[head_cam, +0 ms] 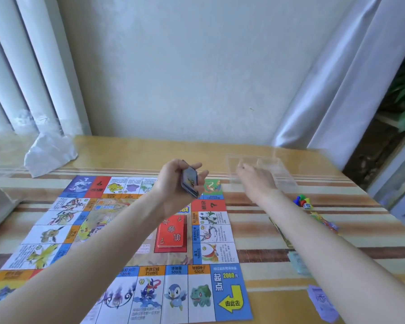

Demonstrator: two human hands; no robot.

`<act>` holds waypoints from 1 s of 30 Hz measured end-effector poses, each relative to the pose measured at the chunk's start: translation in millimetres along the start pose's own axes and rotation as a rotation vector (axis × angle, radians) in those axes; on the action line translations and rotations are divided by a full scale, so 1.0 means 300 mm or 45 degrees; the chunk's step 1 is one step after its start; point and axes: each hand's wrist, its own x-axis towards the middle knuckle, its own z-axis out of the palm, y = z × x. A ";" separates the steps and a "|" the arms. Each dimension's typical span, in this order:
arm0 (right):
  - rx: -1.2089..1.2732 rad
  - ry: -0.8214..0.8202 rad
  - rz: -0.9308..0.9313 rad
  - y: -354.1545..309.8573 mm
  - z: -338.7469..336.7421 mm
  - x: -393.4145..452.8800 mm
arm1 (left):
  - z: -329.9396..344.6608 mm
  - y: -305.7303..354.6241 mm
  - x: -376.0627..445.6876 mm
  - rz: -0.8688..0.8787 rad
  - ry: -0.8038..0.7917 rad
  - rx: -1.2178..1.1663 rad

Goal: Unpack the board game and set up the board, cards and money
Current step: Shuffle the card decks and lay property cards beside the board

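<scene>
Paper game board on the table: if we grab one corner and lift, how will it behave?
The game board looks like a thin printed sheet with fold creases, so it would probably flop and sag rather than lift flat. The red card stack resting on it would likely slide off. It probably also slips easily on the glossy table.

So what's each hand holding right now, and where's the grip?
The left hand grips a stack of cards by its edges. The right hand holds nothing, reaching toward the clear box.
</scene>
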 end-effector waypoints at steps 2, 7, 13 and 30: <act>-0.057 0.012 0.024 0.022 0.000 0.025 | -0.007 0.021 -0.001 0.025 -0.015 0.008; 0.080 0.118 0.041 -0.001 -0.019 0.052 | -0.062 0.046 -0.016 0.120 -0.119 0.207; 1.724 -0.125 0.011 -0.243 -0.171 -0.015 | -0.117 0.065 -0.029 0.276 0.043 0.310; 2.128 0.021 0.194 -0.385 -0.307 0.017 | -0.243 0.296 -0.254 0.461 0.130 0.367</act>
